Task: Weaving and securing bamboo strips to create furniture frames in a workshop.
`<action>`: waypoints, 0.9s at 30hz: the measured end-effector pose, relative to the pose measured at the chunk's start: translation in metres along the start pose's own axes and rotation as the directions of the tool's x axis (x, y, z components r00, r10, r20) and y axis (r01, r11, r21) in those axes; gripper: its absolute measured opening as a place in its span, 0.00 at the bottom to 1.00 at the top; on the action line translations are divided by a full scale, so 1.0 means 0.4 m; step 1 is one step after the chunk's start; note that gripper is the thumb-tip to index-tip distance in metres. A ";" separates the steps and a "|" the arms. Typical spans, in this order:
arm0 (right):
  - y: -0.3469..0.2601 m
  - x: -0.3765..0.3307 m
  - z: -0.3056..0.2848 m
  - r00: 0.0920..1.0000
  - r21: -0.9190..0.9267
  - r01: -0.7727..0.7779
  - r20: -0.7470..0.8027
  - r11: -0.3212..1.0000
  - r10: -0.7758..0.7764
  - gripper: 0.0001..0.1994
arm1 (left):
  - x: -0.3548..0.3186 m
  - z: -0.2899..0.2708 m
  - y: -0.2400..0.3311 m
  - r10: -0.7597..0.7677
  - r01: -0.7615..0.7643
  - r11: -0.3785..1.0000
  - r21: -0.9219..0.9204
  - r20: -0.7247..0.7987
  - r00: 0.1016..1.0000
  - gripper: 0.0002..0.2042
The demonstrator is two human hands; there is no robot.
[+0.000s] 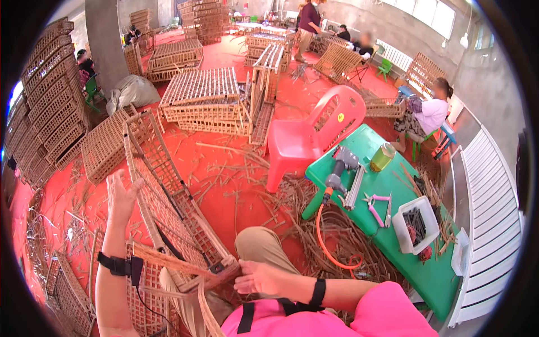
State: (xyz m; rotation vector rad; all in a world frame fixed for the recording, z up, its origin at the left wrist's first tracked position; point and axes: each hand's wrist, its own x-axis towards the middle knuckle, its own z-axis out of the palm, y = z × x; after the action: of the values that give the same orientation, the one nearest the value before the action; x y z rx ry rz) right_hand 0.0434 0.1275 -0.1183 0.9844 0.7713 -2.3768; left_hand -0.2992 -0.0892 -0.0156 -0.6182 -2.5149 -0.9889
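Note:
A long, shallow woven rattan tray [174, 213] stands tilted on its side across my lap, its lattice base facing left and its framed rim to the right. My left hand [120, 197] is raised beside its far left edge, fingers apart and nothing in them. At the near corner, my right hand [257, 278] rests with its fingers stretched out against or just beside the wooden end; touching cannot be told for sure. Loose brown strips [168, 259] trail from that corner, one bending down past my knee.
To the right, a green table [365, 151] carries a nail gun [341, 168] with an orange hose, pink-handled pliers [377, 209], a jar [383, 157] and a white bin [415, 224]. A red chair [314, 126] stands beyond. Stacked trays [53, 106], strip scraps and several people surround.

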 end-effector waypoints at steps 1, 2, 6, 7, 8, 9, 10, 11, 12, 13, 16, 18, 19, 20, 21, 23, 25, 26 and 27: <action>0.005 0.037 -0.010 0.994 0.067 -0.102 -0.029 0.993 0.104 0.39 | 0.020 0.031 -0.044 -0.036 0.031 0.996 0.086 0.058 0.998 0.40; 0.010 0.060 -0.015 0.993 0.071 -0.096 0.074 0.993 0.091 0.36 | 0.033 0.023 -0.043 -0.031 0.028 0.996 0.080 0.035 0.999 0.40; -0.024 0.110 0.029 0.984 0.092 -0.171 0.070 0.981 0.165 0.29 | 0.106 0.090 -0.070 -0.226 0.263 0.959 -0.101 0.284 0.932 0.40; -0.026 0.110 0.040 0.978 0.057 -0.153 0.151 0.987 0.143 0.29 | 0.135 0.107 -0.104 -0.230 0.274 0.952 -0.134 0.276 0.933 0.39; -0.030 0.105 0.058 0.978 0.054 -0.153 0.149 0.987 0.144 0.29 | 0.157 0.109 -0.136 -0.240 0.289 0.943 -0.162 0.267 0.933 0.38; -0.042 0.095 0.072 0.972 0.057 -0.187 0.157 0.981 0.176 0.28 | 0.183 0.115 -0.149 -0.281 0.350 0.921 -0.173 0.329 0.902 0.37; -0.052 0.091 0.082 0.964 0.059 -0.221 0.167 0.973 0.209 0.27 | 0.193 0.125 -0.161 -0.274 0.346 0.921 -0.181 0.335 0.902 0.37; -0.052 0.096 0.081 0.965 0.065 -0.213 0.173 0.975 0.200 0.26 | 0.194 0.130 -0.141 -0.302 0.439 0.844 -0.307 0.405 0.863 0.37; -0.051 0.103 0.077 0.968 0.074 -0.203 0.168 0.976 0.188 0.26 | 0.199 0.133 -0.121 -0.316 0.527 0.741 -0.415 0.477 0.820 0.36; -0.050 0.111 0.072 0.965 0.106 -0.198 0.198 0.974 0.174 0.25 | 0.191 0.140 -0.096 -0.331 0.557 0.706 -0.438 0.492 0.805 0.31; -0.034 0.126 0.069 0.954 0.112 -0.208 0.242 0.972 0.177 0.24 | 0.187 0.133 -0.180 -0.294 0.513 0.736 -0.442 0.475 0.830 0.23; -0.036 0.138 0.055 0.943 0.197 -0.303 0.203 0.932 0.263 0.18 | 0.171 0.149 -0.101 -0.355 0.557 0.727 -0.401 0.476 0.805 0.22; -0.030 0.137 0.051 0.942 0.193 -0.299 0.214 0.934 0.258 0.18 | 0.166 0.129 -0.061 -0.418 0.594 0.710 -0.380 0.452 0.788 0.21; -0.017 0.129 0.041 0.944 0.191 -0.278 0.235 0.941 0.232 0.19 | 0.157 0.115 -0.074 -0.427 0.589 0.716 -0.376 0.432 0.795 0.21; -0.003 0.117 0.023 0.946 0.195 -0.254 0.253 0.947 0.202 0.19 | 0.140 0.120 -0.087 -0.385 0.558 0.723 -0.409 0.432 0.816 0.21; 0.015 0.085 -0.039 0.906 0.225 -0.256 0.394 0.940 0.153 0.16 | 0.107 0.101 -0.037 -0.338 0.523 0.710 -0.471 0.423 0.841 0.21; 0.022 0.026 -0.071 0.844 0.248 -0.273 0.526 0.929 0.107 0.13 | 0.069 0.089 0.025 -0.305 0.462 0.753 -0.469 0.373 0.876 0.21; 0.013 -0.026 -0.062 0.867 0.222 -0.252 0.484 0.942 0.118 0.11 | 0.049 0.083 0.053 -0.261 0.399 0.787 -0.471 0.332 0.906 0.20; 0.015 -0.053 -0.056 0.888 0.195 -0.233 0.441 0.953 0.126 0.08 | 0.027 0.068 0.085 -0.239 0.373 0.789 -0.488 0.316 0.918 0.18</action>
State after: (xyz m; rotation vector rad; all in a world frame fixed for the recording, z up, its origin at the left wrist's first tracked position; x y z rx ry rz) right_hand 0.0717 0.1413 -0.1176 0.5551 0.2163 -2.4282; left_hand -0.2952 -0.0449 -0.0106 -0.4996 -2.5888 -1.8964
